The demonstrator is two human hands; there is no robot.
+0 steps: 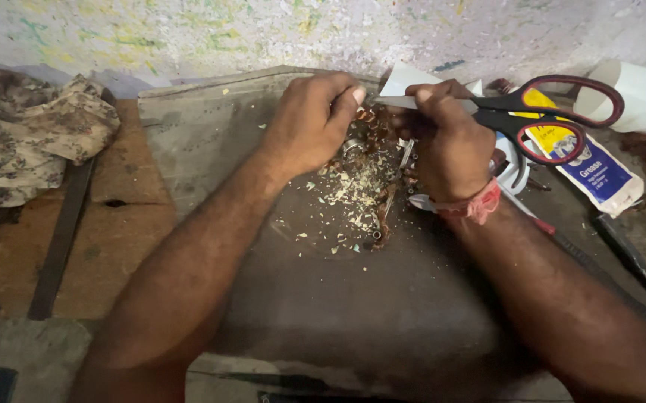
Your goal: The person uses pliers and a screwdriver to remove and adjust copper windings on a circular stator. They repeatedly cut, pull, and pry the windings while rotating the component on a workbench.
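My left hand (314, 119) is curled over the middle of a dark metal plate (211, 142), its fingertips pinching the edge of a white paper sheet (405, 78). My right hand (450, 142) grips the same sheet from the right side, with a red thread band on its wrist. Below both hands lies a pile of pale paper scraps and small rusty metal parts (364, 190). Black scissors with red-lined handles (543, 112) rest just right of my right hand, untouched.
A camouflage cloth (24, 138) lies at the left on a wooden bench. A white, blue and yellow sachet (591, 168) sits under the scissors. A rolled white sheet (644, 93) is at far right. A dark tool handle (636, 265) lies at the right edge.
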